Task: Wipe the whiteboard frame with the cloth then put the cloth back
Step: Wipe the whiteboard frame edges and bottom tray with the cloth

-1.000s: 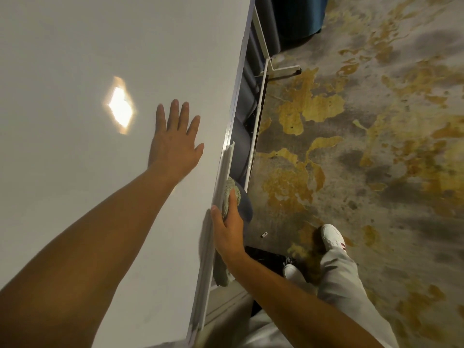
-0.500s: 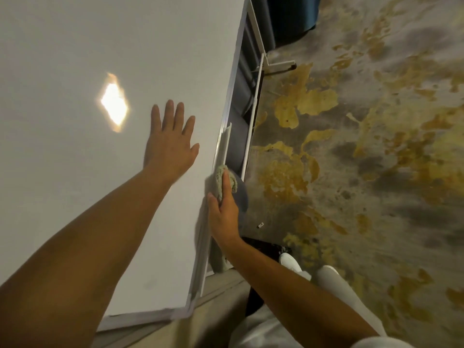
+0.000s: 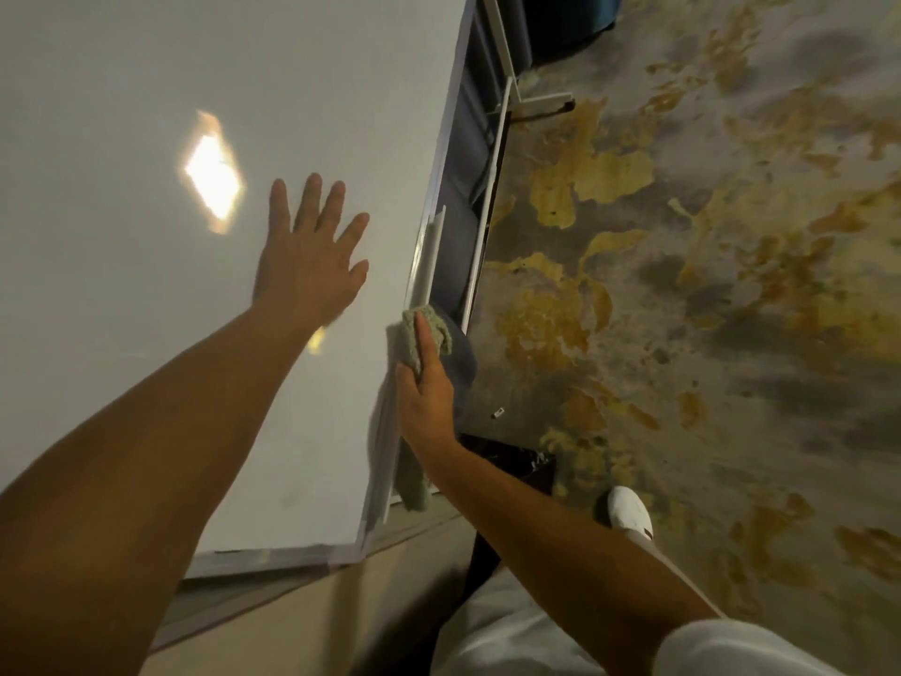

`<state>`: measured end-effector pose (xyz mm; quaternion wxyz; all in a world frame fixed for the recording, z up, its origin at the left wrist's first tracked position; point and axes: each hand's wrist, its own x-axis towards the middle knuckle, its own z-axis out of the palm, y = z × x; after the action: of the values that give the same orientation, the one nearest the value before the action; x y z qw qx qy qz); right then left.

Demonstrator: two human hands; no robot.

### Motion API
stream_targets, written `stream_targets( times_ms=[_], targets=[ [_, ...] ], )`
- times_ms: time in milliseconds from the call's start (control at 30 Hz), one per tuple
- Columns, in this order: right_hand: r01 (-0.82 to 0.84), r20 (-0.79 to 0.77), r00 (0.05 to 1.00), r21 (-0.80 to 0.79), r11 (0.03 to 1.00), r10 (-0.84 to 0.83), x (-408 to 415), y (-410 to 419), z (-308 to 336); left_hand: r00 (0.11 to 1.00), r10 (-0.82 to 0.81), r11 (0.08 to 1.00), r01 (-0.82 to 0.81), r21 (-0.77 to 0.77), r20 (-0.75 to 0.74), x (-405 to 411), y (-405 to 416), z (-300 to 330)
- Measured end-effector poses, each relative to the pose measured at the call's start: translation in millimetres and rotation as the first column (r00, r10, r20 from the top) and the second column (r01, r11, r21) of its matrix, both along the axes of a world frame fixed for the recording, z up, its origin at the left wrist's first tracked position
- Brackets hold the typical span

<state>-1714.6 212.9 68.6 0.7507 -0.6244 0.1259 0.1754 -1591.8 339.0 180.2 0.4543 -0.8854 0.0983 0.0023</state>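
A large whiteboard (image 3: 146, 236) fills the left of the head view, with a pale metal frame (image 3: 441, 153) running along its right edge. My left hand (image 3: 312, 256) lies flat on the board surface, fingers spread. My right hand (image 3: 424, 383) presses a grey-green cloth (image 3: 414, 334) against the frame and its marker tray (image 3: 429, 256). A loose end of the cloth hangs down below my wrist, beside the frame.
The board's stand leg (image 3: 487, 197) and foot bar (image 3: 541, 102) run along the mottled grey and yellow floor (image 3: 731, 285) on the right. A dark blue object (image 3: 570, 17) stands at the top. My white shoe (image 3: 629, 512) is at the lower right.
My right hand has slid the cloth upward along the frame. My left hand has stayed flat on the board. The board's lower corner has come into view.
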Motion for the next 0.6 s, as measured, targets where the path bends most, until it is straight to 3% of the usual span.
stream_targets(
  times_ms=[500, 600],
  targets=[
    [-0.020, -0.012, 1.000, -0.070, 0.997, 0.019, -94.0, 27.4, -7.6, 0.999, -0.020, 1.000, 0.020, -0.010, -0.025, -31.3, 18.5, 5.8],
    [-0.044, -0.073, 0.997, -0.083, 0.996, 0.038, -105.6, 31.4, -10.4, 1.000, 0.002, 1.000, -0.003, -0.031, -0.028, -44.7, 17.8, 7.0]
  ],
)
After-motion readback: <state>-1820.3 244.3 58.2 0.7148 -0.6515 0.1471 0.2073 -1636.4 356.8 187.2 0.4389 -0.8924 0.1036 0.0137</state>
